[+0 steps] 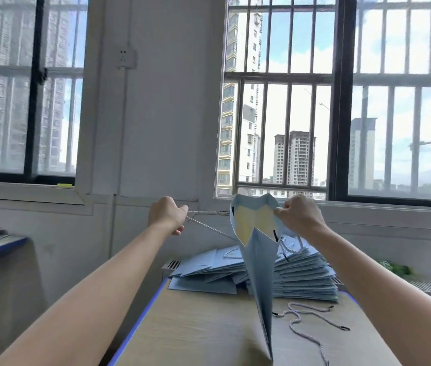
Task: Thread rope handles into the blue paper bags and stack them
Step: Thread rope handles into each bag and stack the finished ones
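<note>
Above the desk (195, 326), I hold one blue bag (260, 262) upright, its mouth spread and its bottom corner near the desk surface. My right hand (301, 216) pinches the bag's top rim with curled fingers. My left hand (168, 215) is closed around the rope handle (209, 225), which runs taut in two strands from the fist to the bag's near wall. The step in hand appears to be drawing the rope through the holes. To do it well, I would pull level and steadily while the right hand braces the rim, so that the paper at the holes does not tear, and stop once the black tip seats against the inner face.

Behind the bag lies the stack of blue bags (301, 276), fanned and leaning, some with handles showing. Loose ropes (312, 317) with black tips lie on the desk to the right, near the bag's lower edge. They could snag the bag as it is laid down. Barred windows (283, 101) fill the background.
</note>
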`<state>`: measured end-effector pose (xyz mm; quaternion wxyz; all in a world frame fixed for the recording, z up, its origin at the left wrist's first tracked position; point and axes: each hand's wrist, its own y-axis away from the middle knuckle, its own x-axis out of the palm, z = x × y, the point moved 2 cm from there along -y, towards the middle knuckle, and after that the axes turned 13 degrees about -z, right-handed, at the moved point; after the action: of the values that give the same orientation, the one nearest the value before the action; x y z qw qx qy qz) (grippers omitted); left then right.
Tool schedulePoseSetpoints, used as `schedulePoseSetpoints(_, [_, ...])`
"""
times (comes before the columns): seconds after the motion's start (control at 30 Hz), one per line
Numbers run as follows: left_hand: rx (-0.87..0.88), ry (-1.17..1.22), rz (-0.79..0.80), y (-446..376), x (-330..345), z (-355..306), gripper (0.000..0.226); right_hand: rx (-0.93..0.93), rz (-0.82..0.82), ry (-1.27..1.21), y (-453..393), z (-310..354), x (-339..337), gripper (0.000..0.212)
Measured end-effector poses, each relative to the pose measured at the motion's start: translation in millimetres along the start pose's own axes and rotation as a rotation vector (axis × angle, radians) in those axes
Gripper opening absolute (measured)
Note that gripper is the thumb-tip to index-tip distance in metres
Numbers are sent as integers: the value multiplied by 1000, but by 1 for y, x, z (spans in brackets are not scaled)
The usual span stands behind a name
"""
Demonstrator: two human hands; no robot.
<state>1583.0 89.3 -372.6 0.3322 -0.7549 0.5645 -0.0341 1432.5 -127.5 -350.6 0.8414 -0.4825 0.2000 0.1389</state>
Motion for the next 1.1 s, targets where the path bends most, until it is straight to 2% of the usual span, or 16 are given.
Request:
schedulePoseSetpoints(0.1, [-18, 21, 76, 6, 10, -2, 26, -23, 36, -121, 6, 10, 3, 44])
schedulePoseSetpoints(0.2, [-79, 290, 332, 26, 17, -19, 23, -64, 120, -263, 15, 23, 6, 39])
schedulePoseSetpoints(0.3, [-110, 345, 618, 53, 20, -40, 55, -93, 247, -363, 25, 33, 10, 31])
schedulePoseSetpoints(0.37, [-112, 323, 695, 64, 23, -47, 70, -115, 290, -424, 29, 37, 10, 29])
schedulePoseSetpoints(0.4, [-113, 331, 711, 66, 24, -48, 69, -108, 313, -468, 31, 38, 9, 26])
schedulePoseSetpoints(0.47, [-116, 352, 723, 70, 23, -46, 54, -72, 404, -561, 37, 36, 9, 17])
schedulePoseSetpoints(0.53, [-149, 384, 666, 69, 31, -39, 39, -57, 509, -594, 44, 30, 11, 14])
schedulePoseSetpoints(0.6, [-150, 384, 493, 70, 37, -27, 27, -40, 561, -557, 49, 23, 17, 16])
schedulePoseSetpoints(0.67, [-106, 368, 382, 74, 42, -12, 18, 16, 560, -516, 52, 17, 22, 19])
schedulePoseSetpoints(0.8, [-73, 420, 335, 92, 44, 8, 15, 85, 476, -517, 53, 10, 31, 16])
schedulePoseSetpoints(0.93, [78, 405, 209, 93, 42, 9, 20, 149, 375, -768, 49, 14, 26, 9])
schedulePoseSetpoints(1.1, [172, 345, 59, 93, 37, 10, 24, 435, 389, -1181, 38, 31, 16, 14])
